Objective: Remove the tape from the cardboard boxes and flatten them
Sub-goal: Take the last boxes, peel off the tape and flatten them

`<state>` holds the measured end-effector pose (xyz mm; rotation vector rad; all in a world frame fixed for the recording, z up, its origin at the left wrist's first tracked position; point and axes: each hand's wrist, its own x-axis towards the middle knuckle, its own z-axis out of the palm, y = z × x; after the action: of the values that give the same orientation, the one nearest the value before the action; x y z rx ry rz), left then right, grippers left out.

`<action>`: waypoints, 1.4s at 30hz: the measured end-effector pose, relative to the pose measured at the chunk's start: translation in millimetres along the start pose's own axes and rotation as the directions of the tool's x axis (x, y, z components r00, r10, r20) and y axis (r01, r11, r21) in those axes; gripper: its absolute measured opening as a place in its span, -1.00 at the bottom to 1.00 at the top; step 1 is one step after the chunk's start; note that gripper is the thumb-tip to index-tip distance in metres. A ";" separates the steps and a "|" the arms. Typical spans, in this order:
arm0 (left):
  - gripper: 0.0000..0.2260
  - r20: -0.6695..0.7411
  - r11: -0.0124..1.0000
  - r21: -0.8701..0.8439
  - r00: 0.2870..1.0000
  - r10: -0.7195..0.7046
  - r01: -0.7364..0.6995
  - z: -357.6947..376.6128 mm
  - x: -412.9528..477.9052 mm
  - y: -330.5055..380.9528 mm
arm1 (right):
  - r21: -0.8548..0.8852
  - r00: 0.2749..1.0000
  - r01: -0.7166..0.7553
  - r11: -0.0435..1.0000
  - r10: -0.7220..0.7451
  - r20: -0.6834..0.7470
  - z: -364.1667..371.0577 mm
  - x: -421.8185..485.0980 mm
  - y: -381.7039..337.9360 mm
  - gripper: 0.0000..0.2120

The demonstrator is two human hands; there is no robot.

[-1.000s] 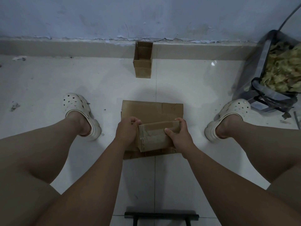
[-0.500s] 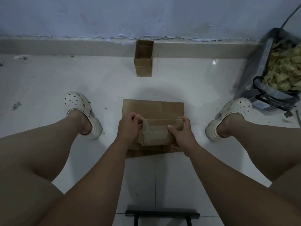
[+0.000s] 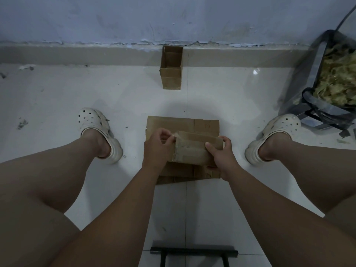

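- left hand (image 3: 157,146) fingers pinching clear tape (image 3: 172,135) at small box (image 3: 192,151) left end
- right hand (image 3: 221,154) fingers curled round its right end
- small box over flattened cardboard (image 3: 173,123) on floor (image 3: 134,97)

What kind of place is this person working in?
Likely a plain corner of a home or storeroom: white tiled floor, scuffed painted wall with cracked skirting, and a bag of crumpled scraps.

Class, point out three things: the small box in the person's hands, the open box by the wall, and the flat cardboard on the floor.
held box (image 3: 194,151): head view, near side face.
open box (image 3: 171,79): head view, front wall.
flat cardboard (image 3: 173,123): head view, bare far part.
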<state>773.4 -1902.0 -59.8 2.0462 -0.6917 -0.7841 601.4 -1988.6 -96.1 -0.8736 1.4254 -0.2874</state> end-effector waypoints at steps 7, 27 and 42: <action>-0.85 -0.084 0.995 0.086 0.994 0.066 -0.059 11.1 -15.3 6.0 | 0.019 1.000 -0.025 0.999 0.025 -0.002 0.8 -1.2 -4.6 -0.46; -0.88 0.171 0.966 0.218 0.980 0.106 -0.142 11.3 -18.6 12.6 | 0.025 0.996 -0.034 0.999 0.036 -0.087 10.2 -1.7 -12.7 -0.51; -0.93 0.092 0.869 0.439 0.973 0.210 -0.229 5.6 -1.9 -2.9 | -0.876 0.754 0.406 0.259 -0.637 0.161 39.7 -27.2 4.0 -0.42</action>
<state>768.6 -1902.0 -64.3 2.3048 -1.1982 -0.5702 632.4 -1954.3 -82.4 -2.3243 1.4083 -0.1155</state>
